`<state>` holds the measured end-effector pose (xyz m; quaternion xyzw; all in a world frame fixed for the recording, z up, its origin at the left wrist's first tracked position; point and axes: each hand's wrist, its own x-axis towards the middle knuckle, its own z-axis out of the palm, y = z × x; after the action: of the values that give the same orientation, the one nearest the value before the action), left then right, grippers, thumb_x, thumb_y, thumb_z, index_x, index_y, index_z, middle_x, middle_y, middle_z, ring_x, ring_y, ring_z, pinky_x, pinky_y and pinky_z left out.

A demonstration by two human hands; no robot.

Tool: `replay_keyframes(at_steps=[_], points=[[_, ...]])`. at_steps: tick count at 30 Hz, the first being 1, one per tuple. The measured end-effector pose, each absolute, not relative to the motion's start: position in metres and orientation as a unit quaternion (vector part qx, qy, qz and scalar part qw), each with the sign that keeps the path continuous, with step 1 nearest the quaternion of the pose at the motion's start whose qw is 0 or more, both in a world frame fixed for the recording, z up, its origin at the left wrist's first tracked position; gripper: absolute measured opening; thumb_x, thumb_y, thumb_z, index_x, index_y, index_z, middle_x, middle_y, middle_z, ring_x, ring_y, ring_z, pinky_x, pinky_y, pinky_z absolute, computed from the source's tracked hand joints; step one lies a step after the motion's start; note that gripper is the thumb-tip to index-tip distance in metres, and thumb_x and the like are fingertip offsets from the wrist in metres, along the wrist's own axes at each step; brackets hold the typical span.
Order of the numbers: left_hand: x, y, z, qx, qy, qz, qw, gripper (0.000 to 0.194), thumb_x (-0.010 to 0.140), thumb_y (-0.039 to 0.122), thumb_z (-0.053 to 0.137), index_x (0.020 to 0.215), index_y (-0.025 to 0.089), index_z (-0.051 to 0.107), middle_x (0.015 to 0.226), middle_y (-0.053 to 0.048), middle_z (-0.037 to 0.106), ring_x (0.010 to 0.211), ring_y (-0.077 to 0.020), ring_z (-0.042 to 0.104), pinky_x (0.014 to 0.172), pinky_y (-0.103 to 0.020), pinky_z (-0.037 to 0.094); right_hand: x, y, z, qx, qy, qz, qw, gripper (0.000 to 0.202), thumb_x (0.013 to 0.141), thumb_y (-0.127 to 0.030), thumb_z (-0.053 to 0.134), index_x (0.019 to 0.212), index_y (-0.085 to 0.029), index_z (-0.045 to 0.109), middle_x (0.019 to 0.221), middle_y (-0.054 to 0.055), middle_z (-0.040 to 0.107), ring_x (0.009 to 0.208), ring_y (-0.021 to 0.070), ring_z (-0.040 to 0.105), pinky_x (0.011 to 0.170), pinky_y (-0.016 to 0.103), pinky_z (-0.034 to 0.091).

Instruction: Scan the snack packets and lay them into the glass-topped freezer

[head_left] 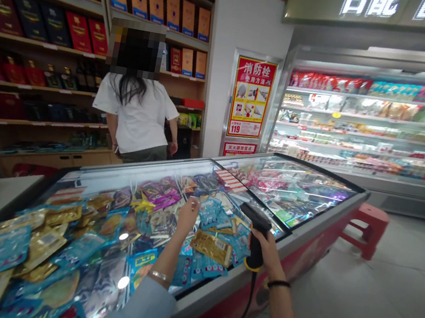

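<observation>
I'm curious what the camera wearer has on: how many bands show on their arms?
2: a silvery bracelet below the left hand and a black band below the right hand, which holds a scanner. The sleeves may hide others.

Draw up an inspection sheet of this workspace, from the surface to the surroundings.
Surface: long glass-topped chest freezer, grey rim, red side.
Job's things: black handheld scanner; shiny gold and blue plastic packets on the glass.
Clutter: packets overlap in loose heaps, largest at picture left.
Hands: left hand over the packets, fingers curled, nothing seen in it; right hand grips the scanner's handle.
Cables: thin black cable hangs from the handle; far end not visible.
Surroundings: person in white T-shirt beyond the freezer, back turned; red plastic stool at right.
</observation>
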<state>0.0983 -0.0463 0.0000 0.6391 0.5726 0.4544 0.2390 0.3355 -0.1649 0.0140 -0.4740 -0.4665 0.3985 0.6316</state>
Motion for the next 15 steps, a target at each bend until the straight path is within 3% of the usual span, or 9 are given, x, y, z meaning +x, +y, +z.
replay_keyframes(at_steps=[3,8,15], points=[[0.083,-0.045,0.006,0.607,0.546,0.514,0.264,0.011,0.088,0.031,0.046,0.089,0.022,0.052,0.063,0.002,0.057,0.055,-0.0158,0.057,0.059,-0.027,0.044,0.327,-0.182,0.016,-0.499,-0.514,0.363,0.596,0.036,0.072,-0.05,0.065,0.056,-0.02,0.055,0.046,0.001,0.054,0.042,0.0149,0.05,0.045,0.028,0.041],[0.066,-0.051,0.022,0.571,0.53,0.592,0.206,0.017,0.086,0.038,0.049,0.087,0.021,0.054,0.064,0.001,0.057,0.058,-0.0167,0.056,0.059,-0.028,0.042,0.311,-0.212,0.019,-0.519,-0.529,0.324,0.588,0.041,0.072,-0.056,0.064,0.054,-0.02,0.055,0.045,0.002,0.053,0.041,0.016,0.048,0.046,0.03,0.042],[0.047,-0.054,0.035,0.515,0.521,0.661,0.161,0.029,0.084,0.049,0.05,0.087,0.021,0.057,0.067,-0.001,0.063,0.061,-0.0176,0.059,0.061,-0.029,0.045,0.289,-0.235,0.02,-0.482,-0.529,0.374,0.589,0.04,0.07,-0.06,0.066,0.057,-0.024,0.055,0.047,0.003,0.054,0.042,0.0188,0.05,0.044,0.033,0.043]])
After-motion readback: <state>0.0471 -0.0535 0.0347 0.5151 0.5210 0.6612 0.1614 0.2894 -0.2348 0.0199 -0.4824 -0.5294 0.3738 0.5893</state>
